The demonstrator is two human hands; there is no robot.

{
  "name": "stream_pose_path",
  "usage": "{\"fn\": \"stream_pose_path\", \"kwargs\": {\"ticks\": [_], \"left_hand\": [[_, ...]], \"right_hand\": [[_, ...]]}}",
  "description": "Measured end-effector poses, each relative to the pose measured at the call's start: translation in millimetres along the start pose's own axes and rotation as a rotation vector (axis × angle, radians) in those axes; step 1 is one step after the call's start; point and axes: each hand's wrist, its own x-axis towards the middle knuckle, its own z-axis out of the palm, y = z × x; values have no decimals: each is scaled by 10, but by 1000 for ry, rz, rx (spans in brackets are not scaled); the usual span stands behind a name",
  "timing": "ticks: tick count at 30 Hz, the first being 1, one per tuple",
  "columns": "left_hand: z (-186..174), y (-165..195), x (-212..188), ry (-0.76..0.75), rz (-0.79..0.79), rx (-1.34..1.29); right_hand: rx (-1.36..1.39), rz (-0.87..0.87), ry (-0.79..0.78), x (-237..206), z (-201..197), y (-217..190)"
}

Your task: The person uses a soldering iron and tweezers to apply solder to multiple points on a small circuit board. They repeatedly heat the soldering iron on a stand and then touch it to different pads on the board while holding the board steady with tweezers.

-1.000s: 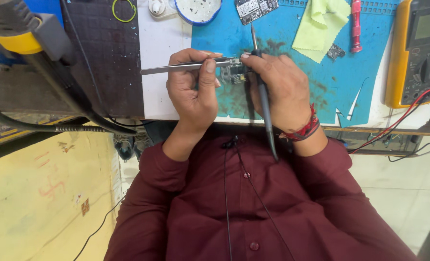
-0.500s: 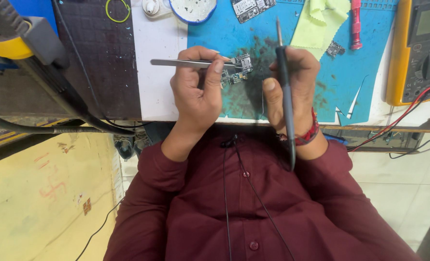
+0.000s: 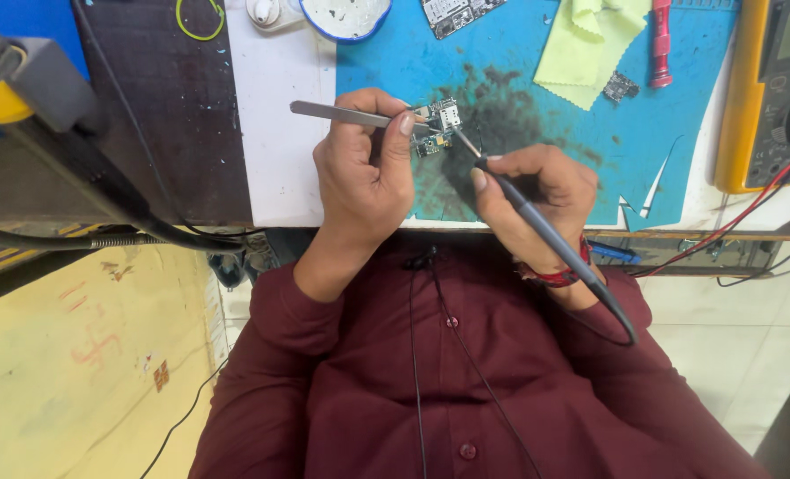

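A small green circuit board (image 3: 439, 124) lies on a blue mat (image 3: 537, 115) with a dark smudged patch. My left hand (image 3: 364, 173) grips metal tweezers (image 3: 341, 113) whose tips rest on the board. My right hand (image 3: 537, 191) holds a dark soldering iron (image 3: 537, 222) like a pen. Its thin tip touches the board's right side, and its cord runs back over my maroon sleeve.
A yellow multimeter (image 3: 772, 89) with red leads sits at the right. A yellow-green cloth (image 3: 594, 40), a red tool (image 3: 661, 40), another circuit board (image 3: 457, 13) and a white round dish (image 3: 346, 16) lie along the far edge. A black hose (image 3: 102, 213) crosses the left.
My right hand has swung the soldering iron from upright to slanted, bringing its tip onto the board. The tweezers stayed on the board, shifting only slightly.
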Motion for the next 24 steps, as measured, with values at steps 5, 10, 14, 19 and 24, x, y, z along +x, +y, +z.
{"fn": "stream_pose_path", "kwargs": {"ticks": [5,10,14,19,24], "left_hand": [[1,-2,3,8,-22,34],[-1,30,11,-12,24,72],[-21,44,13,-31,-12,99],[-16,46,36,-18,15,128],[-19,51,39,-17,23,133]], "right_hand": [[-37,16,-5,20,0,6],[-30,29,10,4,3,18],[-28,47,13,-9,12,10],[-38,30,6,12,17,15],[-37,24,16,28,32,21]]}}
